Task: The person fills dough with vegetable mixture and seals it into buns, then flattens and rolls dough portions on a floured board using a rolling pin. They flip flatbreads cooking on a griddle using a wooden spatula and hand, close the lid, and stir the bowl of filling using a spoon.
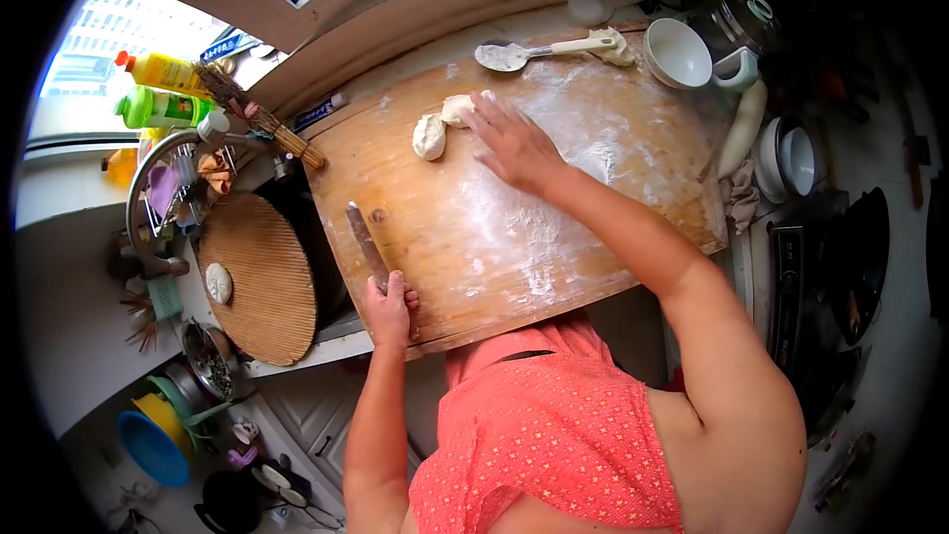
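My left hand (389,311) is wrapped round one end of a dark wooden rolling pin (366,240), which lies at the left side of the floured wooden board (435,237). Toward the back of the board, my right hand (512,143) is stretched out flat, its fingertips slightly blurred. Those fingertips reach a pale lump of dough (456,111) and partly cover it; whether they press on it I cannot tell. Just left of that lump sits a second dough piece (429,137), rounded and creased. White flour is spread over the board's middle and right.
A round ribbed mat (262,311) with one dough piece (218,283) stands left, beside a curved faucet (133,203). Along the board's back are a flour-covered spoon (509,56), more dough (615,47) and a white bowl (678,53). A straw brush (287,138) touches the back-left corner.
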Demonstrator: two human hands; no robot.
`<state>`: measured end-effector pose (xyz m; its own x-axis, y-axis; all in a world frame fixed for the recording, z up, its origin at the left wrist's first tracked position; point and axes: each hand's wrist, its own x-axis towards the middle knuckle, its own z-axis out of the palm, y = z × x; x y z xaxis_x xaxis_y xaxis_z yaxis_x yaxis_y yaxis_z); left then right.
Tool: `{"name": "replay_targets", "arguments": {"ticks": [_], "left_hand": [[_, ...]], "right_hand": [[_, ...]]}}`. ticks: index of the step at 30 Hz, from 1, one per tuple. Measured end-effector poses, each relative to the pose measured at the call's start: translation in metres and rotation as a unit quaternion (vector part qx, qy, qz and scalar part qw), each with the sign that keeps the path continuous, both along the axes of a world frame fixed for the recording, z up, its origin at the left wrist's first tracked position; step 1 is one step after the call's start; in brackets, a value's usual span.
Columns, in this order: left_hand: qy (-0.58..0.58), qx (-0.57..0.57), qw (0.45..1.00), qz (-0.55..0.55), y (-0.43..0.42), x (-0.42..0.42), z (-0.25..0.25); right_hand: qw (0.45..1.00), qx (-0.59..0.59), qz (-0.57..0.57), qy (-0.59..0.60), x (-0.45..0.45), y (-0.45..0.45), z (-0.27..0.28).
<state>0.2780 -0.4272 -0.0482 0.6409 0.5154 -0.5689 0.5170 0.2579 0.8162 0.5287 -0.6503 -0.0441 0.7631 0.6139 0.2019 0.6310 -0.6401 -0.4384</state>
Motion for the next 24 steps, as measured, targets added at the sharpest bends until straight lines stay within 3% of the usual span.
{"name": "replay_targets", "arguments": {"ticks": [2,4,5,7,9,10,11,13,15,17,19,20,22,23,24], "left_hand": [[0.0,0.012,1.0,-0.015,0.0,0.006,0.0],[0.012,0.225,0.963,-0.151,0.005,0.005,0.0],[0.021,0.33,0.918,-0.219,0.002,0.008,-0.001],[0.001,0.288,0.94,-0.184,0.0,0.018,0.004],[-0.008,0.35,0.915,-0.203,-0.003,0.033,0.004],[-0.068,0.464,0.854,-0.225,0.001,0.038,-0.006],[-0.069,0.462,0.855,-0.225,-0.005,0.05,-0.012],[-0.069,0.536,0.796,-0.271,0.003,0.053,-0.011],[-0.004,0.508,0.811,-0.289,-0.004,0.053,0.007],[-0.079,0.601,0.772,-0.19,-0.015,0.052,0.022],[-0.24,0.527,0.786,-0.215,-0.028,0.051,0.023],[-0.26,0.491,0.799,-0.23,-0.035,0.053,0.026],[-0.255,0.383,0.849,-0.261,-0.047,0.055,0.023],[-0.245,0.289,0.877,-0.297,-0.068,0.061,0.016],[-0.208,0.17,0.917,-0.294,-0.088,0.072,0.019]], "right_hand": [[0.999,-0.03,-0.003,0.035,0.02,0.014,-0.005],[0.995,-0.07,-0.007,0.072,0.021,0.025,0.011],[0.99,-0.106,-0.029,0.089,0.019,0.02,0.016],[0.983,-0.154,-0.04,0.091,0.011,0.017,0.03],[0.988,-0.066,-0.071,0.116,-0.007,-0.012,0.027],[0.987,-0.092,-0.075,0.104,-0.016,-0.012,0.036],[0.984,-0.111,-0.097,0.104,-0.03,-0.03,0.038],[0.982,-0.123,-0.115,0.091,-0.041,-0.059,0.031],[0.987,-0.106,-0.099,0.069,-0.042,-0.058,0.015],[0.979,-0.131,-0.114,0.102,-0.049,-0.045,0.036],[0.98,-0.103,-0.109,0.127,-0.042,-0.057,0.02],[0.981,-0.105,-0.107,0.125,-0.046,-0.07,0.016],[0.915,0.099,-0.161,0.358,-0.045,-0.065,0.007],[0.914,0.099,-0.161,0.358,-0.057,-0.071,0.008],[0.886,0.203,-0.13,0.397,-0.067,-0.067,0.015]]}}
